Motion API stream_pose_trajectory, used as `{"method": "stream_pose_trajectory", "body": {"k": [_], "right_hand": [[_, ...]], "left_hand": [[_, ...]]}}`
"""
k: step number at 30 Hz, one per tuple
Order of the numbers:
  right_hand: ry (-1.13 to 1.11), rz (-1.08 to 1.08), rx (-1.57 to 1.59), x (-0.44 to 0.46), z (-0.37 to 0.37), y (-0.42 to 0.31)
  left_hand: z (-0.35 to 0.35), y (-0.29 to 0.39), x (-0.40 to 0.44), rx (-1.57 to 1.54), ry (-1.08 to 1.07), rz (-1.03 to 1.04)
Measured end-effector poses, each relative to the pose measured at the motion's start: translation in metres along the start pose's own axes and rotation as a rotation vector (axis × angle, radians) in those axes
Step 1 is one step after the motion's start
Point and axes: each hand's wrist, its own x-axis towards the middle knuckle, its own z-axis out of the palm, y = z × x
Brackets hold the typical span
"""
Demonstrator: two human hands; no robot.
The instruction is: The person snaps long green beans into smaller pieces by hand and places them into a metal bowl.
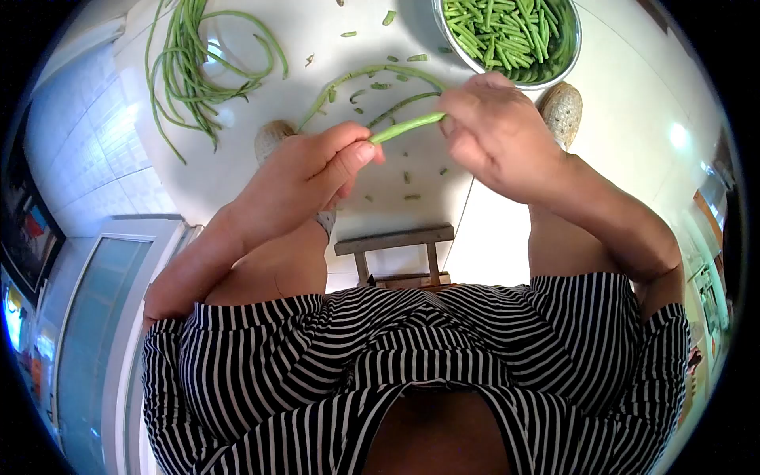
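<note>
A long green bean (pixel 412 125) is stretched between my two hands, above the floor in front of me. My left hand (pixel 336 158) pinches one end of it between thumb and fingers. The fingers of my right hand (pixel 495 127) are closed around the bean farther right, and they hide part of it. Thin lengths of bean (pixel 348 75) curve behind my hands; whether they belong to the held bean I cannot tell. Past my right hand stands a metal bowl (pixel 575 55) with many short cut bean pieces (pixel 507 32) in it.
A bundle of long beans (pixel 186 71) lies on the pale tiled floor (pixel 475 237) at the far left. Small bean scraps (pixel 412 197) are scattered below my hands. A wooden stool (pixel 396 240) is between my legs, and a white-framed glass door (pixel 111 317) stands at left.
</note>
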Motion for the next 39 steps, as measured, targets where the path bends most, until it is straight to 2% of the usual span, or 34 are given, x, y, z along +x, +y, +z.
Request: {"method": "stream_pose_trajectory", "body": {"k": [1,3,5,7,8,10,11,13,14,15,17,20,23,25,27,28,30,31,33,34,35,37,38,39], "right_hand": [[0.002,-0.003,-0.002,-0.001,0.001,-0.001],[0.087,0.168,0.183,-0.006,0.002,-0.005],[0.093,0.216,0.288,-0.009,-0.009,0.001],[0.179,0.41,0.442,-0.01,-0.022,0.025],[0.211,0.474,0.493,-0.009,-0.027,0.034],[0.312,0.412,0.158,-0.007,-0.03,0.042],[0.308,0.413,0.161,-0.007,-0.028,0.043],[0.269,0.399,-0.297,-0.008,-0.023,0.045],[0.244,0.287,-0.163,-0.01,-0.02,0.041],[0.243,0.288,-0.163,-0.009,-0.018,0.032],[0.079,-0.038,0.073,-0.002,-0.011,0.006],[-0.003,-0.165,0.013,0.004,0.004,-0.015],[0.006,-0.215,-0.019,-0.001,0.014,-0.018],[-0.033,-0.166,-0.026,-0.003,0.01,-0.02],[-0.067,-0.035,-0.045,-0.007,0.006,-0.014],[-0.068,-0.028,-0.052,-0.009,0.004,-0.011],[-0.117,0.188,0.022,-0.008,-0.002,-0.007],[-0.119,0.189,0.021,-0.008,-0.007,-0.011],[-0.052,0.587,0.447,-0.007,-0.017,-0.021],[0.145,0.505,0.424,-0.005,-0.012,-0.005],[0.169,0.591,0.525,-0.012,-0.021,0.007],[0.251,0.573,0.522,-0.013,-0.035,0.038],[0.248,0.575,0.528,-0.013,-0.032,0.048],[0.265,0.543,0.072,-0.012,-0.029,0.055]], "left_hand": [[0.0,0.0,0.001,0.002,0.003,0.002],[0.0,0.001,0.003,0.139,0.04,0.198],[-0.003,0.006,0.001,0.17,0.051,0.171],[-0.006,0.007,-0.001,0.202,0.062,0.148],[-0.007,0.006,-0.003,0.164,0.068,0.066],[-0.006,0.003,-0.004,0.124,0.071,-0.023],[-0.005,0.0,-0.004,0.133,0.089,0.026],[-0.004,-0.001,-0.001,0.142,0.109,0.079],[-0.004,0.001,0.0,0.165,0.079,0.08],[-0.003,0.003,0.001,0.188,0.048,0.08],[-0.001,0.003,0.003,0.206,0.032,0.1],[0.004,0.004,0.005,0.235,-0.004,0.135],[0.008,0.007,0.002,0.221,-0.042,0.115],[0.008,0.009,0.003,0.196,-0.062,0.093],[0.004,0.009,0.004,0.239,-0.074,-0.02],[0.003,0.01,0.004,0.237,-0.079,-0.012],[0.001,0.01,0.002,0.286,-0.034,0.07],[0.002,0.008,0.003,0.283,-0.035,0.071],[0.004,0.001,0.003,0.309,0.044,0.209],[0.004,-0.003,0.002,0.307,0.048,0.207],[0.003,-0.006,0.002,0.308,0.06,0.202],[0.002,-0.006,0.002,0.308,0.073,0.194],[0.0,-0.002,0.0,0.273,0.046,0.102],[-0.001,0.001,-0.002,0.239,0.017,0.01]]}}
